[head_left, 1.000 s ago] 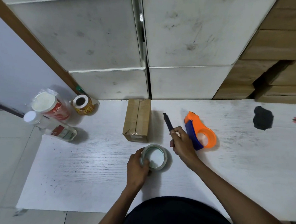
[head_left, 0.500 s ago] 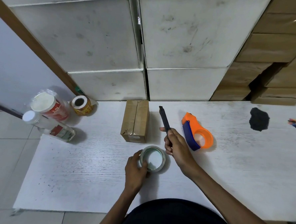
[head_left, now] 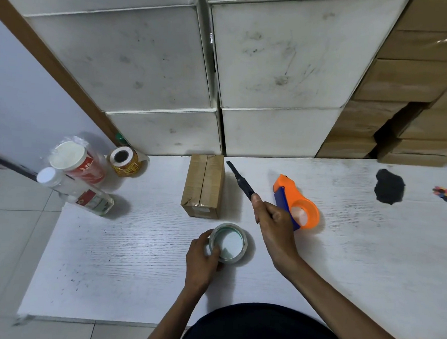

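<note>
Tape roll [head_left: 228,244] is lying flat on the white worktop [head_left: 132,268] close in front of me, and the left grip [head_left: 202,259] is curling round its near-left rim, with a fingertip hooking over the edge. The right grip [head_left: 274,225] is closing round the handle of a black utility knife [head_left: 240,179], whose tip is pointing away, just beside the right edge of the cardboard box [head_left: 204,185]. The blade is looking extended to me, so I am judging a slip as the main risk: if the knife is swinging back toward the roll, it is passing near the left fingers, and a hard push into the box could be cutting whatever is inside. The orange tape dispenser [head_left: 297,204] is sitting right under the right wrist and could be getting knocked. As for containers, the box is taped shut and is hiding its contents. The clear bottle [head_left: 82,194] is lying capped on its side at the left edge, where a nudge could be rolling it off. How full it is, I cannot tell. The sleeve of paper cups [head_left: 79,161] is resting beside it.
</note>
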### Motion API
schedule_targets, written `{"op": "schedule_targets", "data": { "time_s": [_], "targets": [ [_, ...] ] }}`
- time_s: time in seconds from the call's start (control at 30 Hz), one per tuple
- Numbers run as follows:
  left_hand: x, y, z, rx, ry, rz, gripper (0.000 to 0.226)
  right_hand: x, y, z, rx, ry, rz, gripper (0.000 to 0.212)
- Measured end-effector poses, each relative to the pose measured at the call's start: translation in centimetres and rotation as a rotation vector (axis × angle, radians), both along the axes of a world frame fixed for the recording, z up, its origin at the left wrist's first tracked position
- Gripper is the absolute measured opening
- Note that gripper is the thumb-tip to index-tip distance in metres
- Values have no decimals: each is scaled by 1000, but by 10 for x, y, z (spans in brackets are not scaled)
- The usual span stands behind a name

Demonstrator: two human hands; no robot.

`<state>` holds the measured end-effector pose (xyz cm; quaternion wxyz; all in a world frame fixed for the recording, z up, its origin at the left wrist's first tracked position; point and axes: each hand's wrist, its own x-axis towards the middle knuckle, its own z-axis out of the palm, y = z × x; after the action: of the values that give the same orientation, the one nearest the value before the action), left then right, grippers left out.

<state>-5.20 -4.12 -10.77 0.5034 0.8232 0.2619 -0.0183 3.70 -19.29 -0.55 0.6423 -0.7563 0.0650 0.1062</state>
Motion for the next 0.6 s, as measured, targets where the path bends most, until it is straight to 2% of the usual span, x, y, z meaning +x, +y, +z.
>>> {"op": "schedule_targets", "data": {
  "time_s": [0.1, 0.27, 0.43, 0.5, 0.6],
  "targets": [
    [0, -1, 0, -5, 2, 3, 68, 0, 0, 2, 34, 77, -10, 69],
    [0, -2, 2, -8, -2, 2, 65, 5, 1, 1, 53, 149, -34, 65],
    [1, 0, 0, -5, 4, 8, 62, 14, 5, -11, 32, 244, -72, 41],
    [2, -1, 1, -9, 5, 10, 62, 19, 7, -14, 123, 258, -57, 31],
    [3, 0, 1, -29, 8, 16, 63, 23, 11, -19, 233, 270, -1, 32]
  ]
}}
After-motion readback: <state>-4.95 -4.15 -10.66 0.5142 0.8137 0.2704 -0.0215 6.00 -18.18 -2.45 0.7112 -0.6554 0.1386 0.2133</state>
